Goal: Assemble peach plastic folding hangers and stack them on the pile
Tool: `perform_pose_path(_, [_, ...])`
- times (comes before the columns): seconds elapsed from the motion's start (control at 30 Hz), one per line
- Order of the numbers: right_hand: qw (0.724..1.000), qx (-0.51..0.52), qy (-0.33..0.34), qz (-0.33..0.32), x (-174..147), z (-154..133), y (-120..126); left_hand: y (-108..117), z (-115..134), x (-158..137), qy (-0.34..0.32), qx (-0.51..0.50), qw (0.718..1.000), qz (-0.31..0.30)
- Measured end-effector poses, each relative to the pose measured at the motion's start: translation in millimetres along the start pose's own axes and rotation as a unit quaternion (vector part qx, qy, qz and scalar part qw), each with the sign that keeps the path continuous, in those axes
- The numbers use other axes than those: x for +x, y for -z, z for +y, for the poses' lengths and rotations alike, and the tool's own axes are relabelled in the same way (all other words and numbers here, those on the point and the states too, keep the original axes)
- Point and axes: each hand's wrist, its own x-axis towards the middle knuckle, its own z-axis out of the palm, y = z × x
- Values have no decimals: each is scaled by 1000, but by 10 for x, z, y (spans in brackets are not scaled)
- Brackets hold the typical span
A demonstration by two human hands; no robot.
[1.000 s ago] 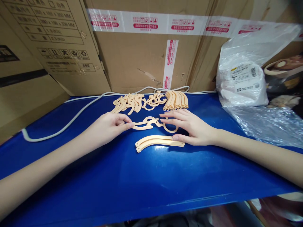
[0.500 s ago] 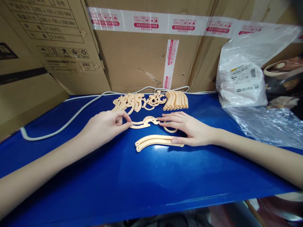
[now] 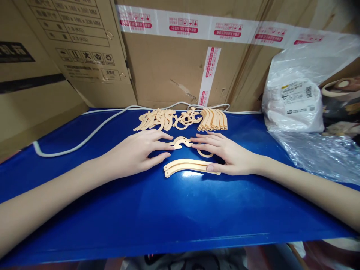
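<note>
My left hand (image 3: 137, 152) lies open over the left part of a flat, cream hook-shaped piece (image 3: 179, 141), fingers stretched and thumb apart. The piece's curved middle shows between both hands; its ends are covered by fingertips. My right hand (image 3: 226, 153), also open, rests its fingertips at the piece's right end. Partly under those fingers is a cream ring-like piece (image 3: 206, 155). Nearer to me, two long curved cream pieces (image 3: 182, 164) lie side by side, with my right thumb over their right end.
Behind lie a pile of curved cream pieces (image 3: 156, 119), a smaller heap of hooked ones (image 3: 189, 118) and a row of stacked curved pieces (image 3: 213, 119). A white cable (image 3: 92, 137) crosses the blue table (image 3: 168, 213). Cardboard boxes (image 3: 168, 63) stand behind, a plastic bag (image 3: 294, 97) at right.
My left hand has opened from its pinch on the piece's left end and moved right, over the piece. My right hand keeps its place by the pieces. The view has shifted slightly.
</note>
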Motion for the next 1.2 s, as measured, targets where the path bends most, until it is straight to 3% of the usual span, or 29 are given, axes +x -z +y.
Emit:
perform_pose_path(1.03, [1000,6,-15,9,0,-19,-17,-10,46,8,18,-25,999,-31])
perform_pose_path(1.2, [997,26,-48,60,-1,8,-25,-26,34,-1,18,-12,1000,-24])
